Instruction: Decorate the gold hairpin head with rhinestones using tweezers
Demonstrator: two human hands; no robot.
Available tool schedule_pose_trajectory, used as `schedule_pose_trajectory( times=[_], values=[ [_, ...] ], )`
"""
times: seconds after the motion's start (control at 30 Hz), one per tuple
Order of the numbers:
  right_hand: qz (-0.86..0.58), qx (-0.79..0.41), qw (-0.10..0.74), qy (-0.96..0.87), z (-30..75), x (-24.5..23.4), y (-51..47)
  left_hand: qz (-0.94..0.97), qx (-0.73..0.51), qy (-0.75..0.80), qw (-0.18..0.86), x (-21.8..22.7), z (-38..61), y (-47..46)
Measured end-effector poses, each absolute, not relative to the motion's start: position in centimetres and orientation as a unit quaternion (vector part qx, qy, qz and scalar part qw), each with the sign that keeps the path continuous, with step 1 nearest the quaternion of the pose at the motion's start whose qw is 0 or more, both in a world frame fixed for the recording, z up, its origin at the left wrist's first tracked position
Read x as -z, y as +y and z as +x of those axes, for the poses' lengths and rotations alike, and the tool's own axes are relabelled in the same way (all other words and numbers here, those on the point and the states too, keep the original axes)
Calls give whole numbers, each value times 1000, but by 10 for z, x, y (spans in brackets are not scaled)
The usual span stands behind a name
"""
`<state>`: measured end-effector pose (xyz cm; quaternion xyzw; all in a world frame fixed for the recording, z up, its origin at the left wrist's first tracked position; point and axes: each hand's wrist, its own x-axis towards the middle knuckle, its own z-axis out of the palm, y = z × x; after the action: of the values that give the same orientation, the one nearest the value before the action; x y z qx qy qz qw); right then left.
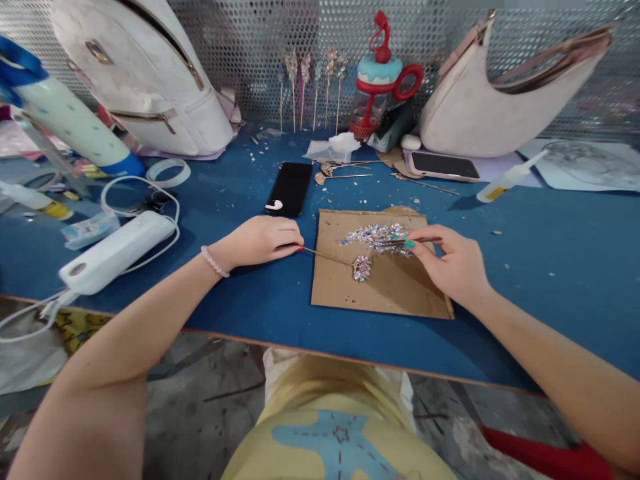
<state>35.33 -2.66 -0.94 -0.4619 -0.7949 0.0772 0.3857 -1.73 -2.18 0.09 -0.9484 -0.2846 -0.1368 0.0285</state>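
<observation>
My left hand (263, 240) is closed on the end of a thin metal hairpin stick (325, 255), whose sequinned head (362, 267) rests on a brown cardboard sheet (385, 287). My right hand (450, 263) pinches a pair of tweezers (417, 241), their tip reaching into a pile of shiny sequins (375, 237) on the cardboard. Both hands rest on the blue table (260, 307).
A black phone (291, 189) with a white earbud lies behind the cardboard. A white power bank (117, 252) with cable is at left, a glue bottle (507, 179) and second phone (444, 165) at right. Bags, a red drinking bottle (380, 80) and finished hairpins (313, 87) line the mesh wall.
</observation>
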Motion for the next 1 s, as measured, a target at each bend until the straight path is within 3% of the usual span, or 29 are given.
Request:
schedule_pose_trajectory(
  times=[1.0],
  values=[
    [-465, -102, 364, -800, 354, 10, -28, -946, 132, -296, 21, -1, -18, -22]
  ],
)
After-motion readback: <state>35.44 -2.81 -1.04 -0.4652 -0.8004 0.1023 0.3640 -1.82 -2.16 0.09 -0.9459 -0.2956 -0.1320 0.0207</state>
